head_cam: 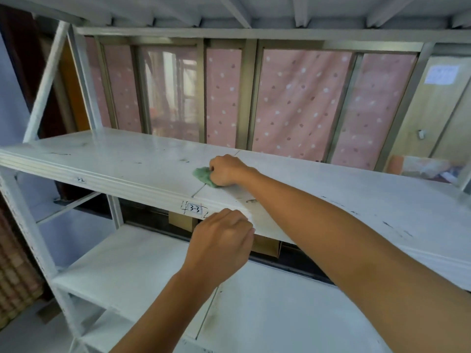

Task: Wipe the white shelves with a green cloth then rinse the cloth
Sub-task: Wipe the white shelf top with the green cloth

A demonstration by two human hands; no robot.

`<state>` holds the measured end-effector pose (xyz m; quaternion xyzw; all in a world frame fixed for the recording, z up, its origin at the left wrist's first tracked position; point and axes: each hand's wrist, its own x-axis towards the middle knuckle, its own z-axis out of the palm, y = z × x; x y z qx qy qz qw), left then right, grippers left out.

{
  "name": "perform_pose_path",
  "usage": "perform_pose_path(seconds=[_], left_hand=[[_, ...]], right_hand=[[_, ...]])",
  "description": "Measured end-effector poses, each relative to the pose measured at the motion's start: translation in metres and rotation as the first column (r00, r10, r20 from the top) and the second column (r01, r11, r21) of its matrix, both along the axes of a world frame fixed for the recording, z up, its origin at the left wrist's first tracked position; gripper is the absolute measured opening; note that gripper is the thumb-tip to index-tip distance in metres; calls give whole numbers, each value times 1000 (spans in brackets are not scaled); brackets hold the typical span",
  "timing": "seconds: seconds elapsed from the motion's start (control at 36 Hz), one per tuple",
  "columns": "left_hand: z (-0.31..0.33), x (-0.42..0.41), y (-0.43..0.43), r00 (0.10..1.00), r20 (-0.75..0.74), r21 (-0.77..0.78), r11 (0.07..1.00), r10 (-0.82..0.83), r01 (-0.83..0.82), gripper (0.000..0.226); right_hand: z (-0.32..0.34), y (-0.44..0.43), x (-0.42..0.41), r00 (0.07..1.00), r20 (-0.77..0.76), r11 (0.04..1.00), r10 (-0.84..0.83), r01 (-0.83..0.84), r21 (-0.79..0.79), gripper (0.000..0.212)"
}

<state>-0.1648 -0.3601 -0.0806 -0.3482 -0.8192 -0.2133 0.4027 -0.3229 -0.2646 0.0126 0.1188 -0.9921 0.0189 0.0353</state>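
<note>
A white metal shelf unit fills the view. Its middle shelf [127, 161] is scuffed with dark marks. On that shelf, near the seam between two boards, my right hand [226, 170] is closed on a bunched green cloth [204, 175] and presses it to the surface. My left hand [221, 240] rests on the shelf's front edge beside a small "3-3" label [194, 208], fingers curled over the lip. A lower white shelf [132, 263] lies beneath, and the underside of an upper shelf [254, 11] is overhead.
Behind the shelves is a window with a metal frame [251, 93] and pink dotted curtains [300, 103]. White uprights and a diagonal brace [47, 80] stand at the left. A wooden door [433, 105] is at the far right. Cardboard [182, 221] shows behind the middle shelf.
</note>
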Motion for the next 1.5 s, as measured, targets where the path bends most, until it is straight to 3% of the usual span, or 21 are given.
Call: perform_pose_path(seconds=[0.11,0.19,0.31,0.39,0.5,0.61,0.67,0.72,0.78,0.89,1.06,1.22,1.39,1.5], left_hand=[[6,-1,-31,997,-43,91,994,70,-66,19],[10,-11,-47,989,-95,155,983,111,-95,23],[11,-21,-57,981,-179,139,986,-68,93,28],[14,-23,-66,980,-124,203,963,-155,178,25],[21,-27,-83,988,-96,301,943,-119,143,19],[23,-47,-96,989,130,282,954,64,-99,10],[19,-61,-98,951,287,190,966,117,-176,22],[18,-66,-96,920,365,97,977,143,-191,34],[15,-67,-89,910,393,49,985,135,-167,32],[7,-66,-74,905,420,48,994,73,-102,34],[6,-61,-53,953,300,43,998,40,-55,43],[8,-70,-44,947,321,32,999,15,-27,30],[-5,-78,-54,988,155,10,1000,-22,21,8],[-6,-86,-64,989,147,67,997,17,-27,5]], right_hand=[[-10,-41,37,997,-22,990,68,-70,-121,35],[-18,-58,51,1000,-30,983,4,-10,-183,30],[-29,-53,68,999,19,967,-26,30,-252,49],[-39,-44,82,998,59,989,28,-19,-147,63],[-51,-47,86,1000,-13,1000,24,-24,12,74],[-54,-56,94,997,-69,999,-40,40,9,68],[-52,-50,98,996,-81,999,-46,44,-29,62],[-51,-37,99,998,-60,998,-34,31,-61,61],[-52,-19,102,999,-28,999,-18,17,-46,61],[-49,12,119,998,8,996,-65,65,-55,58],[-50,56,144,990,43,990,-133,135,-46,57],[-44,88,166,987,79,989,-143,145,-17,56],[-38,42,119,991,136,999,6,-12,43,57],[-28,12,81,980,190,995,67,-79,55,59]])
